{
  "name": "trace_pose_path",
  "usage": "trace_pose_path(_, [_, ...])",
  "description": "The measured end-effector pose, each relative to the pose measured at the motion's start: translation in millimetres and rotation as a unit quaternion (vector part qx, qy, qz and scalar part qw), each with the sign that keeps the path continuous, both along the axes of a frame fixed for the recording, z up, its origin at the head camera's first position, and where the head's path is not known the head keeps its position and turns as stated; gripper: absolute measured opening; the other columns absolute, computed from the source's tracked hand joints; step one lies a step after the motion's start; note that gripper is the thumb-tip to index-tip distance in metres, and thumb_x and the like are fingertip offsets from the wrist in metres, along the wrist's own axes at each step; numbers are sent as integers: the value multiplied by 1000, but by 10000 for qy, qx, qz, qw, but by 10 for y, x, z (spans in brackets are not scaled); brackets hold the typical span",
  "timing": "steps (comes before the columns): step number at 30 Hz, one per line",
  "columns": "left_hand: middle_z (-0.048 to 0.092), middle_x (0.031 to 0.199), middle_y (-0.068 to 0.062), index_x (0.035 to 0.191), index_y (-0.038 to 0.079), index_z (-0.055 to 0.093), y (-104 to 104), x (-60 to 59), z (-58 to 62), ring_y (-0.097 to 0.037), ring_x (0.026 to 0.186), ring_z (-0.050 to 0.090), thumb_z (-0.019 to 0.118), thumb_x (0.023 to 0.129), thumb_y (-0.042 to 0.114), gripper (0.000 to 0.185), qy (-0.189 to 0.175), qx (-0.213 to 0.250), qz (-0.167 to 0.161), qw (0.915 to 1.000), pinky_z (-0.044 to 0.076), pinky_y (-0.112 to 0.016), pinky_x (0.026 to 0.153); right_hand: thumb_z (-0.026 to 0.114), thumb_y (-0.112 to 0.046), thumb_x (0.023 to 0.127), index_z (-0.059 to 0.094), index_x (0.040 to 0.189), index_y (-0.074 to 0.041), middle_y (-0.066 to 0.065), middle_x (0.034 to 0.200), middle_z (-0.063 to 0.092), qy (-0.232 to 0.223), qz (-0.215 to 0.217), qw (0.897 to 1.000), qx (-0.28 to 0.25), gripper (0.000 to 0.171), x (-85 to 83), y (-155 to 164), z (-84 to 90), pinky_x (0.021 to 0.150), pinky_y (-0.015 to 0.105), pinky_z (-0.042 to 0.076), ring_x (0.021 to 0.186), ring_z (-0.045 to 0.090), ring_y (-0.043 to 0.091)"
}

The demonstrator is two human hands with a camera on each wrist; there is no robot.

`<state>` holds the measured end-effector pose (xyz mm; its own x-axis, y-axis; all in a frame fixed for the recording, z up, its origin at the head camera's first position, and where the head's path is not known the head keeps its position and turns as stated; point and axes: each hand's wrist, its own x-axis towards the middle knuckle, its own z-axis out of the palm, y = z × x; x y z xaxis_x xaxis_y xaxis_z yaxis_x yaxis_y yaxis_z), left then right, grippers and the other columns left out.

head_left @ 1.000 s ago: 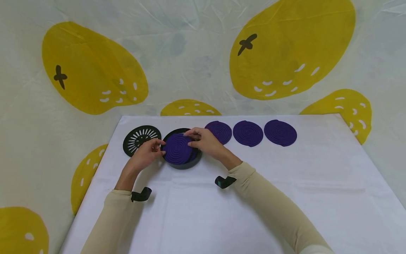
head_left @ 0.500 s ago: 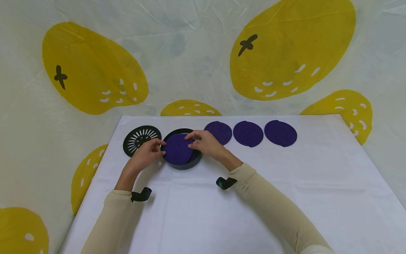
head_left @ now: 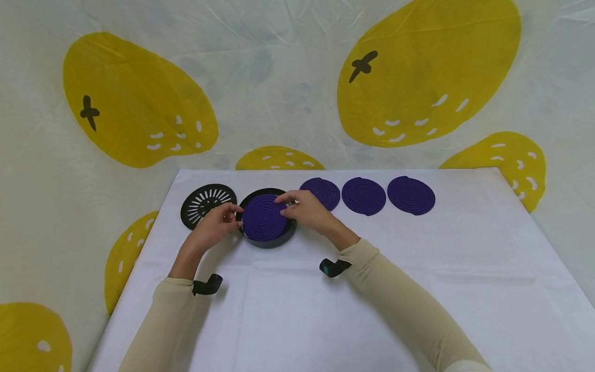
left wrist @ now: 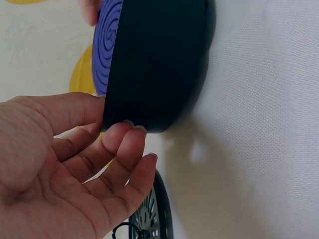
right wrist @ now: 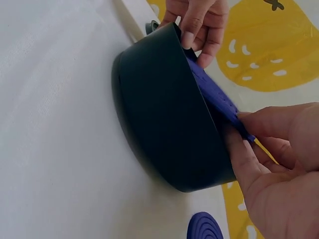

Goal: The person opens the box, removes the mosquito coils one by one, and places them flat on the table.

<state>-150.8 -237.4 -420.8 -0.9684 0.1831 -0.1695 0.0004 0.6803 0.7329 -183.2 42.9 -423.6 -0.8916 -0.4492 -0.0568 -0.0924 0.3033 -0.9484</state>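
Observation:
A purple spiral mosquito coil point(head_left: 264, 219) lies over the mouth of a round black coil tin point(head_left: 271, 243). My right hand point(head_left: 309, 211) pinches the coil's far right edge between thumb and fingers. In the right wrist view the coil point(right wrist: 214, 94) sits aslant, its right edge raised above the tin's rim. At the tin's left side, my left hand point(head_left: 215, 223) grips the rim. In the left wrist view its thumb is at the rim and its fingertips are against the outer wall of the tin point(left wrist: 154, 64). The tin's inside is mostly hidden under the coil.
A black slotted lid point(head_left: 191, 213) lies left of the tin, partly behind the left hand. Right of the tin, three more purple coils point(head_left: 364, 196) lie in a row along the back of the white-covered table point(head_left: 288, 320). A fruit-patterned cloth point(head_left: 279, 77) hangs behind.
My right hand has shifted slightly right and toward me, taking the coil's right edge with it. The purple piece visible beneath the coil is now covered. The left hand stays put.

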Motion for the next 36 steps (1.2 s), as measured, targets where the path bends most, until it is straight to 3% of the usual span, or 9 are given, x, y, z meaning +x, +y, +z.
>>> trace_pose_path(4, [54, 90, -7, 128, 3, 61, -1, 3, 2, -22, 81, 51, 70, 94, 9, 36, 30, 58, -31, 10000, 43, -32, 67, 73, -7, 91, 74, 119, -10, 9, 123, 65, 41, -263, 9996, 41, 28, -2, 52, 7, 74, 24, 51, 84, 56, 13])
trace_pose_path(8, [54, 89, -7, 127, 1, 61, -1, 2, 0, -22, 81, 51, 70, 94, 8, 36, 91, 86, -83, 9999, 43, -31, 67, 76, -7, 90, 74, 118, -10, 7, 126, 63, -191, -365, 9991, -106, 28, -4, 103, 2, 76, 26, 57, 86, 62, 14])
trace_pose_path(14, [54, 89, -7, 128, 1, 61, -5, 11, 16, -22, 81, 51, 70, 94, 8, 36, 110, 54, -88, 9999, 43, -32, 67, 77, -3, 88, 72, 118, -6, 13, 119, 59, -388, -453, 9978, -290, 30, 4, 135, 15, 78, 30, 59, 86, 63, 17])
trace_pose_path(23, [55, 89, -7, 127, 3, 62, -8, -9, -7, -21, 80, 51, 71, 94, 9, 35, 103, -26, -53, 9999, 43, -33, 66, 76, 2, 87, 74, 115, -8, 7, 130, 62, -441, -755, 9945, -579, 30, -15, 202, 12, 80, 40, 60, 84, 67, 15])
trace_pose_path(29, [55, 89, -7, 127, 3, 62, -2, -7, 6, -21, 80, 51, 71, 94, 9, 35, 122, -33, -79, 9999, 43, -33, 66, 75, 1, 88, 73, 118, -8, 7, 130, 63, -500, -817, 9922, -793, 32, -6, 318, 53, 78, 37, 60, 85, 68, 15])
trace_pose_path(36, [55, 89, -7, 128, 1, 61, 4, 5, 23, -21, 80, 51, 70, 94, 9, 36, 61, 14, -50, 10000, 43, -33, 66, 76, -8, 90, 74, 120, -14, 6, 125, 66, -588, -891, 9925, -593, 31, 31, 464, 146, 88, 56, 55, 82, 71, 20])
